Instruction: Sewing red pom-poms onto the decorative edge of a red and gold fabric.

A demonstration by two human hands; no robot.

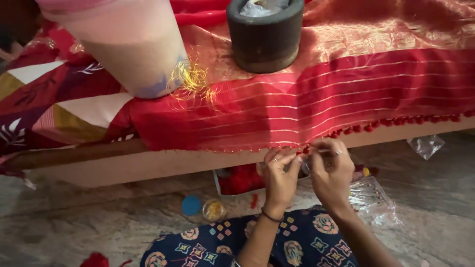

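A red cloth with thin gold stripes (316, 99) drapes over a low wooden ledge (148, 165); small red tassels (391, 122) run along its hem on the right. My left hand (279, 175) pinches the hem at the cloth's lower edge. My right hand (330, 170) is beside it, fingers closed at the same spot on the hem, by the last red tassel (306, 149). What sits between the fingertips is too small to make out. My left wrist wears a dark bangle.
A dark stone mortar (265, 32) and a pale cylindrical bolster (131, 44) weigh the cloth down, with loose gold thread (192, 81) nearby. On the stone floor lie a blue lid (191, 205), a small open jar (213, 210), red thread (242, 179) and clear plastic bags (373, 198).
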